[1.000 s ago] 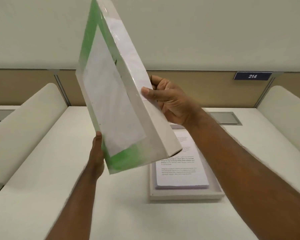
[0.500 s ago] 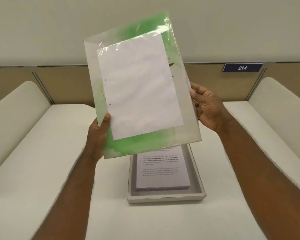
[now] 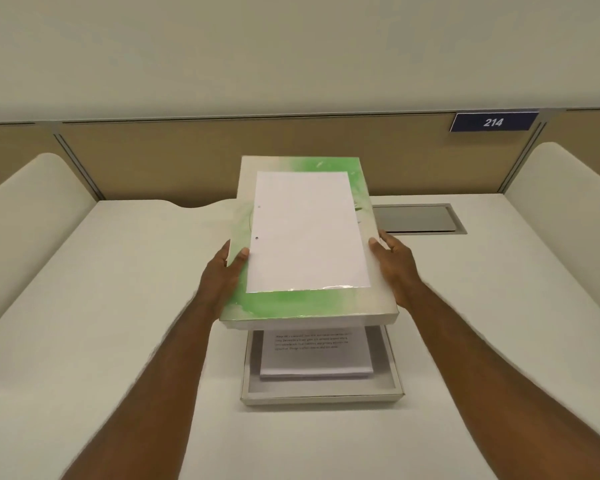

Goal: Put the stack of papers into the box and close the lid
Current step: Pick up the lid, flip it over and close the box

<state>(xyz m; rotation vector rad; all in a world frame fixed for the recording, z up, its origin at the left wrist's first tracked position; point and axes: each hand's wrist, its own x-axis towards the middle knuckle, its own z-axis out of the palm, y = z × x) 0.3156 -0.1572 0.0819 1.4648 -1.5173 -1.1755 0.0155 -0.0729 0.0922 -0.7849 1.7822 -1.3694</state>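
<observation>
The white bench (image 3: 118, 306) is flanked by curved dividers. The lid (image 3: 305, 237) is gripped at its sides by left hand (image 3: 222, 275) and right hand (image 3: 395, 268), held above the box (image 3: 321, 396), partly blocking it; the stack of papers (image 3: 316, 358) is seen inside.

Two hands are showing, the left hand (image 3: 224, 271) and the right hand (image 3: 394, 263). One lid (image 3: 309, 237) is hanging over one box (image 3: 321, 393), one stack of papers (image 3: 316, 358) is lying inside, and one numbered sign (image 3: 493, 122) is sitting beyond one bench (image 3: 118, 306).
</observation>
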